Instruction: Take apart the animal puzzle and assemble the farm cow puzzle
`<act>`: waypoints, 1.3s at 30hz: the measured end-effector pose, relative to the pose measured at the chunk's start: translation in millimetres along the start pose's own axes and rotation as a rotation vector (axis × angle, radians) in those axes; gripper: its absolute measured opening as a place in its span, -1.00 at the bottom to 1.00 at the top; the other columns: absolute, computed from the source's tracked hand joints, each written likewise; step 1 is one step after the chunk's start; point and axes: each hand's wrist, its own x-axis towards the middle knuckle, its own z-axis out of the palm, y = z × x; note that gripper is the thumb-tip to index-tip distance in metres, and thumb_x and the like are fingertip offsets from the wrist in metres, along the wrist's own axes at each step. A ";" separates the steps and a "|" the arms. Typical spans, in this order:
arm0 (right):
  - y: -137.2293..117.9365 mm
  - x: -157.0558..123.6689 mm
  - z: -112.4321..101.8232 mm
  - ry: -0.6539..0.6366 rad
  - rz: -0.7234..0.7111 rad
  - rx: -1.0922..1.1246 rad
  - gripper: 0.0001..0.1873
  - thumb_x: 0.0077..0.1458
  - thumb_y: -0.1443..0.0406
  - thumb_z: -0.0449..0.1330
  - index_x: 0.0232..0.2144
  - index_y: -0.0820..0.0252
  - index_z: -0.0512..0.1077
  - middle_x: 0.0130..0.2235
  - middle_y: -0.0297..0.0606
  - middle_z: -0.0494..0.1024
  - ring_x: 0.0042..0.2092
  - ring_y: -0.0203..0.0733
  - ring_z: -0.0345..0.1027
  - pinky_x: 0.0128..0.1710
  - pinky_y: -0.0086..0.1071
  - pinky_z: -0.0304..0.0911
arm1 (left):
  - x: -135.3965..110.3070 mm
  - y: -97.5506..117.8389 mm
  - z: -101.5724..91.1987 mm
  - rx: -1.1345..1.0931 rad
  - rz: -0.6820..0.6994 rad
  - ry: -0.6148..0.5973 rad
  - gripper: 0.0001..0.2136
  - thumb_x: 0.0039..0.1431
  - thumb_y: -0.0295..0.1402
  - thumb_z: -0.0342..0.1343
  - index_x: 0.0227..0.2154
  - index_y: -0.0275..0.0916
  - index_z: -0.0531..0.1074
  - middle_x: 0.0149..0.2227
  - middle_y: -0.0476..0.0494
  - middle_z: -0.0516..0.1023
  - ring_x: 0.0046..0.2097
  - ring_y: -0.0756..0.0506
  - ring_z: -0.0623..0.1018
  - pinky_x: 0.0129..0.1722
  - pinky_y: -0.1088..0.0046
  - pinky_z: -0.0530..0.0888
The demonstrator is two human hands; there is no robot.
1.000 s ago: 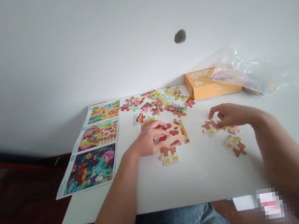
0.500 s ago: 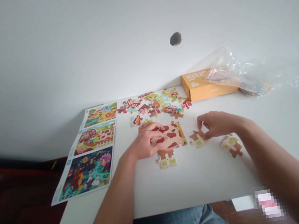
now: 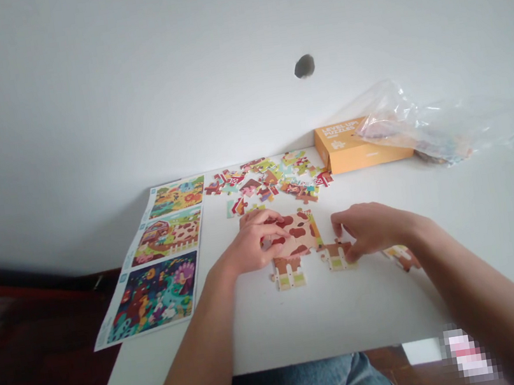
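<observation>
My left hand (image 3: 251, 243) lies with its fingers loosely stretched over a joined puzzle section (image 3: 299, 231) showing a brown-spotted cow. A fence piece (image 3: 290, 275) is attached below that section's left part. Thumb and fingers of my right hand (image 3: 372, 225) grip another fence puzzle piece (image 3: 337, 260), which lies on the table just off the section's lower right corner. Whether the two interlock there I cannot tell. One more loose piece (image 3: 404, 257) is partly hidden under my right wrist.
Behind the section lies a pile of loose puzzle pieces (image 3: 267, 181). A printed picture sheet (image 3: 201, 252) covers the left side of the white table (image 3: 315, 325). At the back right stand an orange box (image 3: 369, 153) and a clear plastic bag (image 3: 445, 126) with pieces inside.
My right hand has slid the fence piece left and slightly toward me, close to the cow section's lower right corner. My left hand stays on the section.
</observation>
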 end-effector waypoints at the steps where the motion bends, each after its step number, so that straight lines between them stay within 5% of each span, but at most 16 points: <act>1: 2.1 0.6 0.0 0.007 0.014 0.014 -0.51 -0.18 0.05 0.34 -0.15 0.03 0.45 -0.24 -0.24 0.55 -0.22 -0.03 0.42 -0.37 -0.36 0.10 | 0.0 -0.2 0.1 0.002 -0.003 0.006 -0.80 0.08 -0.43 0.18 -0.24 -0.09 0.60 0.02 -0.11 0.44 0.08 -0.20 0.40 0.20 0.11 0.19; 14: 25.7 21.5 10.2 0.296 0.267 0.085 -0.73 0.11 0.06 0.14 -0.21 0.04 0.46 -0.26 -0.23 0.57 -0.27 -0.13 0.39 -0.40 -0.37 0.04 | -0.2 0.6 -0.5 0.002 0.015 0.012 -0.80 0.08 -0.42 0.19 -0.24 -0.07 0.61 -0.01 -0.10 0.48 0.06 -0.19 0.43 0.19 0.12 0.22; 19: 26.0 16.3 1.7 0.419 0.281 0.090 -0.78 0.13 0.16 0.11 -0.19 0.01 0.46 -0.32 -0.30 0.57 -0.30 -0.16 0.38 -0.41 -0.37 0.03 | 2.1 -13.4 7.9 0.092 -0.112 0.253 -0.83 0.16 -0.37 0.13 -0.23 -0.12 0.59 -0.07 -0.12 0.50 0.01 -0.14 0.47 0.13 0.18 0.30; 22: 42.1 2.8 -8.1 0.530 0.412 0.098 -0.77 0.10 0.14 0.13 -0.20 0.04 0.45 -0.33 -0.29 0.57 -0.30 -0.14 0.39 -0.40 -0.36 0.05 | 3.4 -23.3 11.2 0.166 -0.209 0.379 -0.82 0.14 -0.41 0.11 -0.26 -0.15 0.59 -0.10 -0.12 0.49 -0.01 -0.15 0.47 0.07 0.21 0.36; 29: 79.1 -23.2 -3.3 0.163 0.510 0.161 -0.38 -0.28 0.05 0.38 -0.12 0.15 0.43 -0.13 -0.10 0.53 -0.14 0.01 0.43 -0.30 -0.31 0.22 | 3.9 -30.2 14.2 0.189 -0.243 0.417 -0.81 0.14 -0.41 0.09 -0.27 -0.15 0.60 -0.15 -0.11 0.50 -0.08 -0.13 0.49 0.04 0.24 0.41; 35: 59.9 -5.3 -0.8 0.146 0.488 0.172 -0.58 -0.16 0.13 0.32 -0.22 0.16 0.43 -0.18 -0.12 0.54 -0.13 -0.01 0.43 -0.30 -0.33 0.22 | 3.9 -30.9 15.0 0.159 -0.206 0.379 -0.82 0.13 -0.41 0.11 -0.28 -0.16 0.60 -0.15 -0.11 0.49 -0.07 -0.13 0.48 0.04 0.24 0.42; 39: 52.9 0.9 -0.8 0.216 0.467 0.177 -0.49 -0.16 0.11 0.34 -0.13 0.18 0.43 -0.19 -0.10 0.56 -0.16 -0.03 0.44 -0.31 -0.34 0.22 | 4.1 -31.2 14.5 0.142 -0.203 0.382 -0.82 0.14 -0.41 0.10 -0.28 -0.16 0.60 -0.16 -0.11 0.49 -0.07 -0.12 0.49 0.02 0.24 0.43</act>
